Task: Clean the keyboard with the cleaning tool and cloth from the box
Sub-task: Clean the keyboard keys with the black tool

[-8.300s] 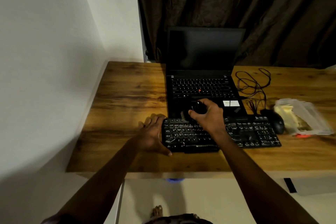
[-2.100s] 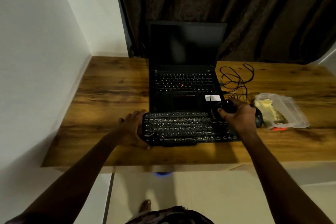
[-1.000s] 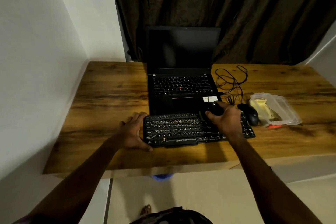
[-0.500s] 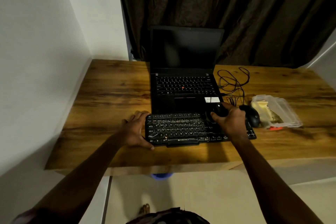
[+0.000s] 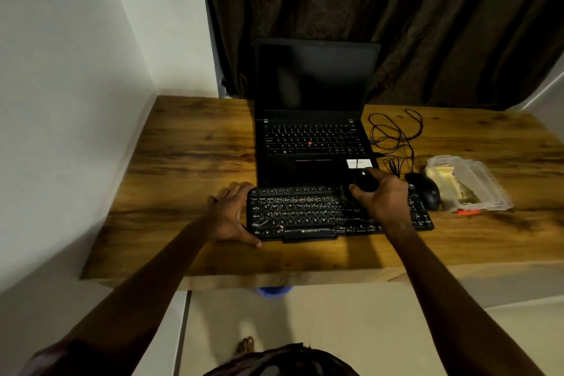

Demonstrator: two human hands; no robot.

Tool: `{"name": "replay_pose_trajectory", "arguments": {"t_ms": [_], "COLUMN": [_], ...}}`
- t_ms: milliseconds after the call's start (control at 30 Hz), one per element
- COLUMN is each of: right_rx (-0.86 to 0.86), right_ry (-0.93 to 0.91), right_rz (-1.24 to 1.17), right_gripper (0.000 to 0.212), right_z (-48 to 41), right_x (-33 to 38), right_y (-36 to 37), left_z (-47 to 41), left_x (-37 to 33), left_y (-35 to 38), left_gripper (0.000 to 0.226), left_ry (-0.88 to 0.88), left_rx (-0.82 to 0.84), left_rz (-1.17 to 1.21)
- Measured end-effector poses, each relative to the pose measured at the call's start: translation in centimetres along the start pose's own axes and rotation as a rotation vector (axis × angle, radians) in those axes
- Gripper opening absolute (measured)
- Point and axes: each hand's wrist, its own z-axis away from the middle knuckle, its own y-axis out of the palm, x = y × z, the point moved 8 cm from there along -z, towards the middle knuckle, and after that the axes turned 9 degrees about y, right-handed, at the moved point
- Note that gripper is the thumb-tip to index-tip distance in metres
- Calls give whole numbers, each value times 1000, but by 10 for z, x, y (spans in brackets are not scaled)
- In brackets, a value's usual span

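A black keyboard (image 5: pixel 305 214) lies near the front edge of the wooden desk (image 5: pixel 189 162). My left hand (image 5: pixel 232 214) rests against its left end, thumb along the front edge, steadying it. My right hand (image 5: pixel 381 195) is closed around a round black cleaning tool (image 5: pixel 364 181), held over the keyboard's upper right-of-centre rows. A clear plastic box (image 5: pixel 470 186) with yellowish cloth inside sits at the right. My right hand hides the keys below it.
An open black laptop (image 5: pixel 314 119) stands right behind the keyboard. A black mouse (image 5: pixel 425 192) and a tangle of black cable (image 5: pixel 393 137) lie between laptop and box. A small orange item (image 5: pixel 467 211) lies before the box. White wall at left, dark curtain behind.
Over the earlier frames my right hand carried the tool from the keyboard's left-centre to its right side, then back a little leftward. My left hand stayed on the left end.
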Motion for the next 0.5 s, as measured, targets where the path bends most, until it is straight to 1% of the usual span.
{"name": "replay_pose_trajectory", "arguments": {"t_ms": [133,267,333,433,500], "right_rx": [44,84,81,50,42], "right_ry": [-43,-40,-10,31,7], "right_rz": [15,-92,-123,-71,-22], "right_gripper": [28,24,26,30,32], "right_z": [8,13,12,5,4], "right_x": [19,32,28,17,17], "right_y": [19,33,29,17,15], "left_z": [0,-1,-1,-2,-4], "left_x": [-1,-1,-1,-3,-4], "left_y": [0,1,2,2,2], "left_gripper": [137,137,140,149,151], "left_ry": [9,14,14,27,36], "left_rx": [-16,-16,-7,10,21], "left_rz": [15,15,1,-35,-66]}}
